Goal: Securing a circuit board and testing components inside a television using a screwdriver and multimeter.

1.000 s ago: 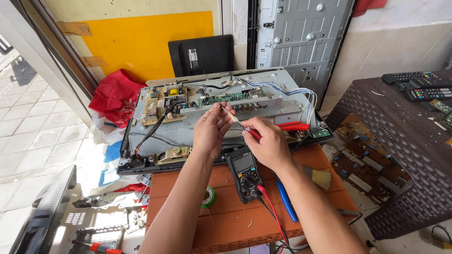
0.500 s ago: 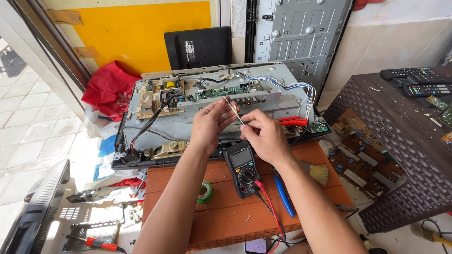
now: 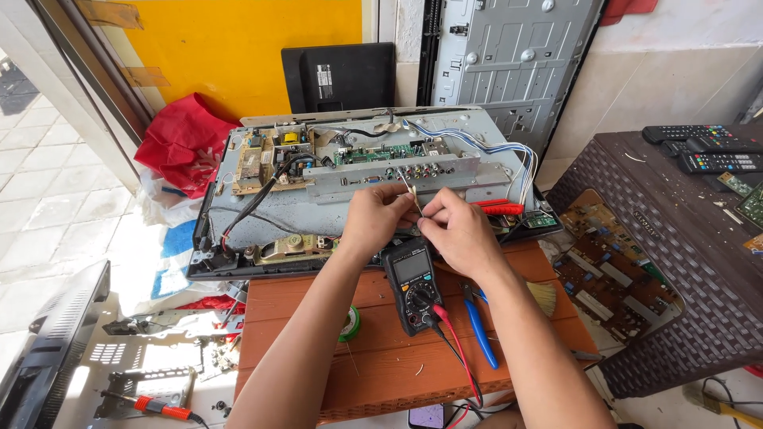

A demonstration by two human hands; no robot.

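Note:
My left hand (image 3: pixel 373 218) and my right hand (image 3: pixel 455 229) meet over the near edge of an opened flat-screen chassis (image 3: pixel 238 218) that lies on a wooden table (image 3: pixel 294 306). Both pinch a thin metal probe tip (image 3: pixel 408 189) that points up and left between them. Circuit boards (image 3: pixel 278 159) and a metal connector strip (image 3: pixel 397 176) sit on the chassis behind my fingers. A dark multimeter (image 3: pixel 413 284) lies just below my hands, its red and black leads running toward me.
A red-handled screwdriver (image 3: pixel 499 209) lies right of my hands, a blue tool (image 3: pixel 480 334) and a brush (image 3: pixel 544 295) near my right forearm, a green solder spool (image 3: pixel 350 324) left. A wicker table (image 3: pixel 675 262) with remotes (image 3: pixel 703 147) stands right; tools litter the floor left.
My hands have stayed together over the chassis edge, still on the probe tip; its tilt shifted slightly. The view moved a little with my head.

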